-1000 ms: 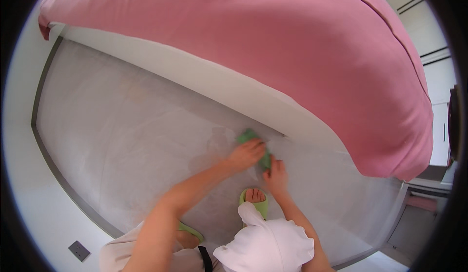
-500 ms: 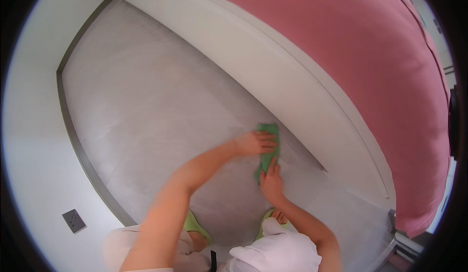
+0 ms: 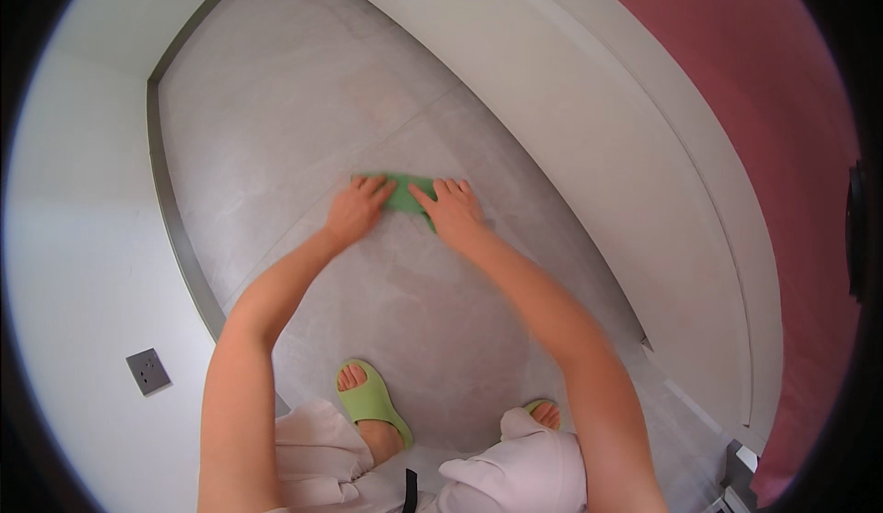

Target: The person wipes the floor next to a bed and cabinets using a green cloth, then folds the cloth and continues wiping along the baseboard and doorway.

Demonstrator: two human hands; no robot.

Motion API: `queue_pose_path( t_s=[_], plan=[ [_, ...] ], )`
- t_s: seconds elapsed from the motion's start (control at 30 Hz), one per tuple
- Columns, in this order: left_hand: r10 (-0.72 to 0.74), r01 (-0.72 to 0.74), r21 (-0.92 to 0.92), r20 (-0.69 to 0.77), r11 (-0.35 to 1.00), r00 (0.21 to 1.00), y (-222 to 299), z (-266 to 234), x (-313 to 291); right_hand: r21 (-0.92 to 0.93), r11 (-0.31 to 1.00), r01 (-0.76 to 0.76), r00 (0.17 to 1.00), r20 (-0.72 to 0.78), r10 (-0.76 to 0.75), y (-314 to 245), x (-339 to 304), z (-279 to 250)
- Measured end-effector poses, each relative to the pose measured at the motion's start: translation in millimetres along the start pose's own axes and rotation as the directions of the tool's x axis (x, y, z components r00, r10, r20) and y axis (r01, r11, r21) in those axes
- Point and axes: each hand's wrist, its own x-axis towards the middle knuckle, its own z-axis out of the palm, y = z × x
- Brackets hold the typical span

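A green cloth (image 3: 407, 195) lies flat on the grey tiled floor, ahead of my feet. My left hand (image 3: 355, 210) presses on its left end, with the fingers curled over the edge. At its right end my right hand (image 3: 454, 211) holds it down, thumb reaching inward over the fabric. The middle of the cloth shows between the two hands, and a corner hangs toward me beside the right hand. Both arms stretch forward, slightly blurred at the fingers.
A white panel (image 3: 589, 136) under a pink cover (image 3: 736, 99) runs along the right. On the left stands a white wall with a grey skirting (image 3: 175, 219) and a dark socket (image 3: 148, 371). My green slippers (image 3: 372, 395) rest on the floor (image 3: 303, 81).
Both hands have moved left and farther away with the cloth, from beside the white panel to mid-floor. The cloth has turned from lengthwise to crosswise. The view has shifted too.
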Motion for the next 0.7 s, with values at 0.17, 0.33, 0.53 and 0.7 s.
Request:
queue_pose_path(
  t_s=[0.17, 0.33, 0.53, 0.7],
  plan=[
    [0.032, 0.019, -0.358, 0.136, 0.933, 0.99, 125.3, 19.2, -80.2, 0.042, 0.954, 0.297, 0.954, 0.019, -0.298, 38.2, -116.0, -11.6],
    [0.252, -0.143, -0.629, 0.087, 0.764, 0.964, 276.7, 74.3, -82.5, 0.147, 0.989, 0.026, 0.949, 0.306, -0.071, 79.1, -311.1, -53.0],
    [0.506, -0.469, -0.617, -0.13, 0.632, 0.852, 449.6, 115.9, -33.1, -0.011, 0.87, -0.492, 0.819, 0.332, 0.468, 51.3, -520.0, -91.0],
    [0.772, -0.749, -0.405, -0.147, 0.524, 0.619, 428.5, 114.0, 32.6, 0.181, 0.67, -0.72, 0.69, 0.28, 0.667, -7.4, -496.9, -57.3]
  ],
)
